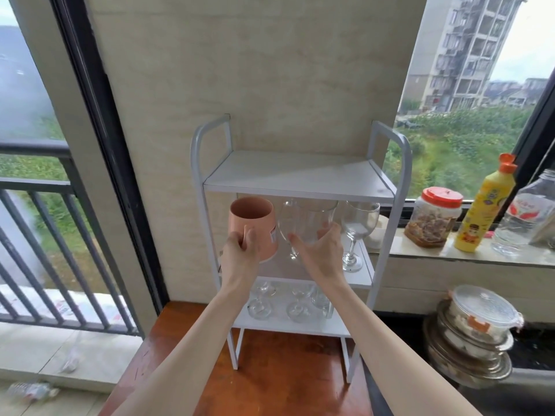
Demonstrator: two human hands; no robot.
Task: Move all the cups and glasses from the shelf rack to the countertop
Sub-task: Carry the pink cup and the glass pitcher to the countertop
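The white shelf rack [300, 178] stands on a reddish wooden countertop [270, 379] against a beige wall panel; it serves as the reference for every position below.

Left hand [240, 250]: fingers are curled round the handle of a pink mug [252, 223], gripping it. The mug is at the left end of the rack's middle tier, tilted, with its opening turned toward the camera.

Right hand [321, 250]: spread wide around the bowl of a large clear glass [306, 223], thumb on the bowl's left side and fingers on its right. This glass sits at the centre of the middle tier — just right of the mug.

A stemmed wine glass [357, 232] stands upright at the right end of the same tier, apart from both hands.

Lowest tier: several clear glasses [288, 304] — exact count cannot be told.

Right of the rack, a window ledge carries a red-lidded jar [432, 217] and a yellow bottle [480, 205].
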